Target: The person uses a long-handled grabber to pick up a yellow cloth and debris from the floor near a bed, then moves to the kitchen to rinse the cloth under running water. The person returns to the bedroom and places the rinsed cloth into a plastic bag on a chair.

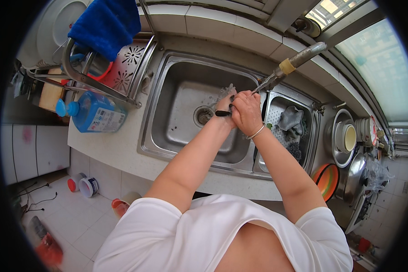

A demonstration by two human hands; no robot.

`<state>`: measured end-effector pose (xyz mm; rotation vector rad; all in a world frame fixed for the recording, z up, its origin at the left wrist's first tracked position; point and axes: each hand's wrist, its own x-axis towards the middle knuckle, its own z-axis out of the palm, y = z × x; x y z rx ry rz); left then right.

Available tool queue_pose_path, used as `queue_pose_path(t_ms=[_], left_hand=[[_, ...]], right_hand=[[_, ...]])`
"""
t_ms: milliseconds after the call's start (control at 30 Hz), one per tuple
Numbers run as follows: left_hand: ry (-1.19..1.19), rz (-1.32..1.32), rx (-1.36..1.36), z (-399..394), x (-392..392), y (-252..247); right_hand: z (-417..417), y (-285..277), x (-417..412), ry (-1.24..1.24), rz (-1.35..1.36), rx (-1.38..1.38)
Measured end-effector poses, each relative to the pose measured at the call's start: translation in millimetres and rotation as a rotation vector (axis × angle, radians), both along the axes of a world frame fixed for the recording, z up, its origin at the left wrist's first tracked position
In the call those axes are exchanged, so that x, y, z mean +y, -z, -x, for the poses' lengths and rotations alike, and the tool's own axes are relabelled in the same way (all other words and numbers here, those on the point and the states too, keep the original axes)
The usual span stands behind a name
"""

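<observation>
Over the right side of a stainless steel sink basin (183, 91), my two hands are pressed together under running water. My right hand (246, 110) lies over my left hand (225, 102) with its fingers curled around it, hiding much of it. A small black item (223, 113) shows at my left wrist; what it is, I cannot tell. Water (263, 83) pours onto my hands from a metal faucet (302, 57) with a yellow band, and splashes beyond the left hand. A bangle (255, 132) circles my right wrist. The round drain (204, 116) sits left of my hands.
Right of the basin, a perforated tray (274, 131) holds a grey cloth (290, 118) and a dark scrubber (294, 151). A blue pump bottle (100, 114) stands left, below a metal rack (88, 83) with a blue towel (107, 27). Stacked bowls (346, 137) are at right.
</observation>
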<state>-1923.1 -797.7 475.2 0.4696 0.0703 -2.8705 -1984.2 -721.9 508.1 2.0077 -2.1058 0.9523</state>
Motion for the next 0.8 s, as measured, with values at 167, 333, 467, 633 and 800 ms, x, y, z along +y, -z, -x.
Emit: queue_pose_path(t_ms=[167,333,467,633,800], left_hand=[[-0.117,-0.050,-0.236,11,6,31],[0.049,0.459,-0.751,1,35,13],[0.033,0.540,-0.478,-38,13,12],[-0.019,0.679,-0.682,-55,-18,6],[-0.224,0.876,-0.777,-77,-53,-2]], right_hand=[[1,12,-13,0.118,-0.105,-0.052],[39,42,-18,0.694,-0.229,-1.304],[48,44,2,0.557,-0.044,-1.946],[22,45,22,0.256,-0.309,-1.142],[46,33,37,0.427,-0.261,-1.254]])
